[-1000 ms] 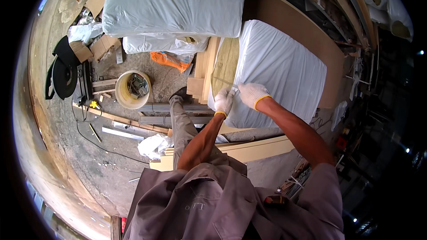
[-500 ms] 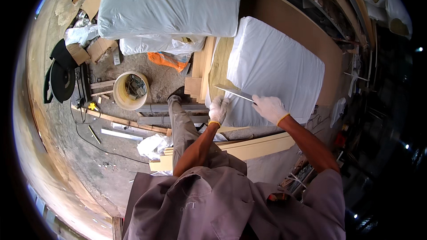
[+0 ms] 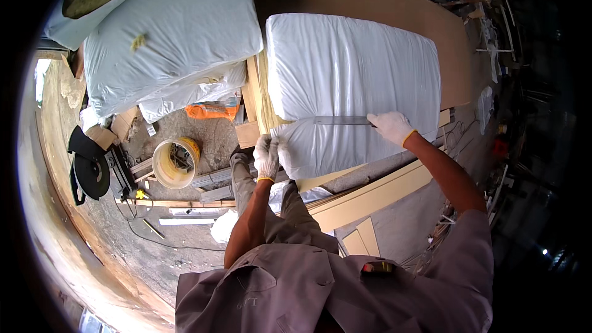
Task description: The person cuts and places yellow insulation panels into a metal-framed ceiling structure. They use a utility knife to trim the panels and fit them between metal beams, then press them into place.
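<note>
In front of me lies a pack wrapped in white plastic [image 3: 357,65], with yellowish fibrous insulation [image 3: 266,98] showing along its left edge. My gloved right hand [image 3: 392,127] is closed round the handle end of a long knife [image 3: 340,120]. The flat metal blade points left and lies across the white plastic, where a crease or slit runs to its left. My gloved left hand [image 3: 267,155] is closed on the plastic wrapping at the pack's near left corner, its fingertips partly hidden.
A second wrapped pack [image 3: 179,31] lies at the far left, with an orange bag [image 3: 213,110] below it. A bucket of scraps [image 3: 165,172] and a black cut-off saw [image 3: 92,169] stand on the left floor. Brown board [image 3: 456,80] lies beneath the white pack; long cream boards [image 3: 376,191] lie nearer me.
My view has shifted. The knife has come from a raised slant over the exposed insulation to lying across the plastic, further right from my left hand. My left hand still grips the near left corner.
</note>
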